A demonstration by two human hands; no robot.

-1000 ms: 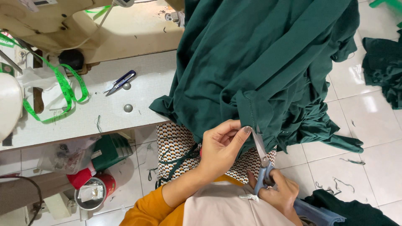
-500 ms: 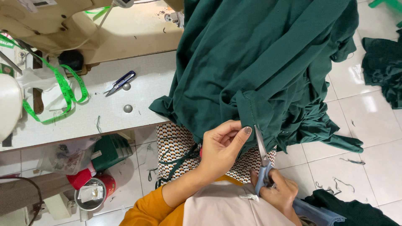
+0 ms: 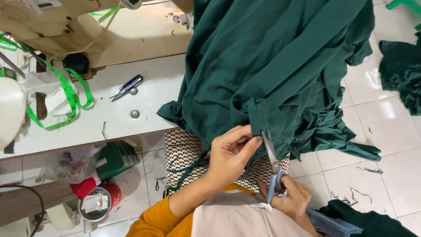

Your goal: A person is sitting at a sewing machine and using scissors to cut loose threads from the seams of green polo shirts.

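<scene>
At the upper left of the frame a green tape measure [image 3: 66, 94] and small thread snips [image 3: 127, 87] lie on the sewing table [image 3: 87, 118]. Lower centre, the left hand [image 3: 230, 153] is closed, pinching the hem of the dark green fabric [image 3: 272, 70] that spills off the table's right side. Just right of it the scissors [image 3: 272, 164] stand nearly upright, tips up at the hem, blades almost closed, their blue handles gripped by the right hand [image 3: 287, 199] at the lower right.

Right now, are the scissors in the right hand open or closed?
Closed, or nearly: the scissors show one narrow blade line at the green fabric, gripped by the right hand.
</scene>
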